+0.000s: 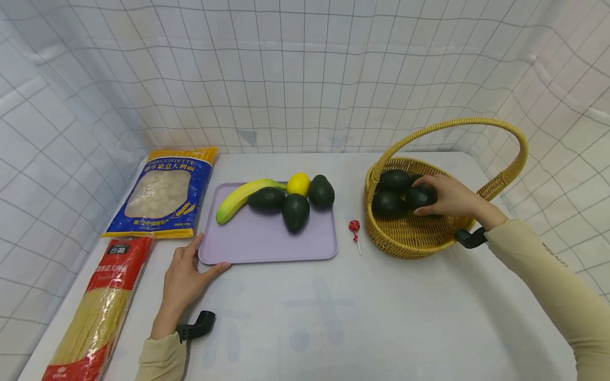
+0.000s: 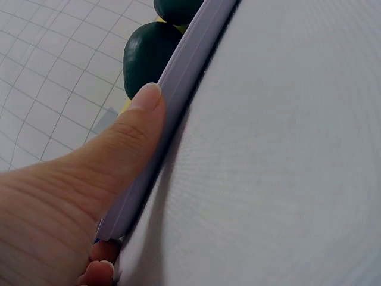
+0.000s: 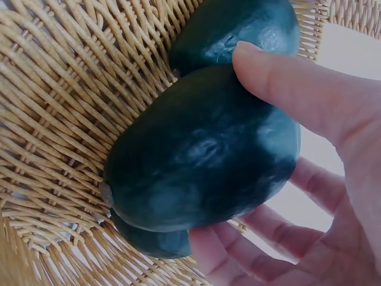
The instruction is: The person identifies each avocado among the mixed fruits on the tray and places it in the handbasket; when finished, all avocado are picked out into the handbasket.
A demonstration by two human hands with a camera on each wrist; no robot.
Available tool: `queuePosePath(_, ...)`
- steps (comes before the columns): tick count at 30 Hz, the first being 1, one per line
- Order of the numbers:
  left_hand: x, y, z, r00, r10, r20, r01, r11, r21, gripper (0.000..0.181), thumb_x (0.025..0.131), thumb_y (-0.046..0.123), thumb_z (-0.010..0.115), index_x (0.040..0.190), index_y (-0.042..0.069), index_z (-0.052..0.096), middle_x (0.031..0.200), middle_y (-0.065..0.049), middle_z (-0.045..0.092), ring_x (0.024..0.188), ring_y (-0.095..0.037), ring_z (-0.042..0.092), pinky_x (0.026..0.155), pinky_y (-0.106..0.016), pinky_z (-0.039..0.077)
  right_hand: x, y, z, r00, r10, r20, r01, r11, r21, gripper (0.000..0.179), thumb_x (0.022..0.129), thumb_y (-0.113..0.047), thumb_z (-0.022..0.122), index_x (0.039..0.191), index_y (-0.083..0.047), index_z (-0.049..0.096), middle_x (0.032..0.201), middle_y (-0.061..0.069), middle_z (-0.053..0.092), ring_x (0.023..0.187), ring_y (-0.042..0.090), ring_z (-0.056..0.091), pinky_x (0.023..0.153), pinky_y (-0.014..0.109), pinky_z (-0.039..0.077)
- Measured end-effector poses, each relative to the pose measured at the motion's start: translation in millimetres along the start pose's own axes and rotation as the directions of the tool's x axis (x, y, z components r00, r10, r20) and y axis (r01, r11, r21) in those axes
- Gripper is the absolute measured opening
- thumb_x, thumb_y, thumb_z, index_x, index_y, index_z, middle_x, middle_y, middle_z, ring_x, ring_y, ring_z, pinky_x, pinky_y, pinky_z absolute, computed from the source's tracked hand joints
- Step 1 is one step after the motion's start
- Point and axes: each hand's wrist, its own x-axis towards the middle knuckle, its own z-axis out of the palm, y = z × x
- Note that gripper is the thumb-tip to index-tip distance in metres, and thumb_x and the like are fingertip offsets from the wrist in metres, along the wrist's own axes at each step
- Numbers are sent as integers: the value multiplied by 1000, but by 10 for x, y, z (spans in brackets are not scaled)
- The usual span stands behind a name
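the white table [image 1: 381, 317] is the largest thing, and on its right part stands the wicker basket [image 1: 400, 247] with the handle up. then comes the lilac tray [image 1: 267, 246], left of the basket and well apart from it. at the far left lie the spaghetti packet [image 1: 97, 312] and, behind it, the blue pasta bag [image 1: 162, 196]; both look sealed. the two hands are far from each other: the left hand [image 1: 187, 275] grips the near left corner of the tray, with its thumb along the front rim, and the right hand [image 1: 450, 196] has its thumb and fingers around the held avocado [image 1: 421, 197], within the basket. on the tray are a banana [image 1: 238, 200], three avocados [image 1: 295, 211] and a lemon [image 1: 298, 185]; in the basket are more avocados [image 1: 389, 205], partly covered, so i cannot count them surely. the work seems to me part way: both containers hold avocados, and the gripped one is not yet released; its direction i cannot tell. the smallest, a red lollipop [image 1: 355, 227], lies on the table between tray and basket, in neither container.
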Motion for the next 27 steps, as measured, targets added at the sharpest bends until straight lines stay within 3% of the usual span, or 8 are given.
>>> queuePosePath(13, 1, 5, 3, 1000, 7, -10, -7, 1000, -5, 94, 75, 46, 78, 143, -1, 35, 91, -14, 38, 72, -25, 36, 58, -35, 26, -12, -47, -7, 997, 57, 43, -59, 998, 31, 62, 76, -32, 81, 123, 0, 55, 114, 26, 45, 103, 39, 49, 83, 54, 41)
queuePosePath(27, 3, 0, 4, 1000, 14, -11, -14, 1000, -7, 94, 75, 46, 78, 144, -1, 35, 91, -14, 38, 72, -25, 35, 58, -35, 26, -19, -37, -10, 997, 73, 29, -73, 997, -11, 61, 76, -37, 79, 119, 2, 57, 101, 20, 56, 93, 34, 51, 79, 50, 42)
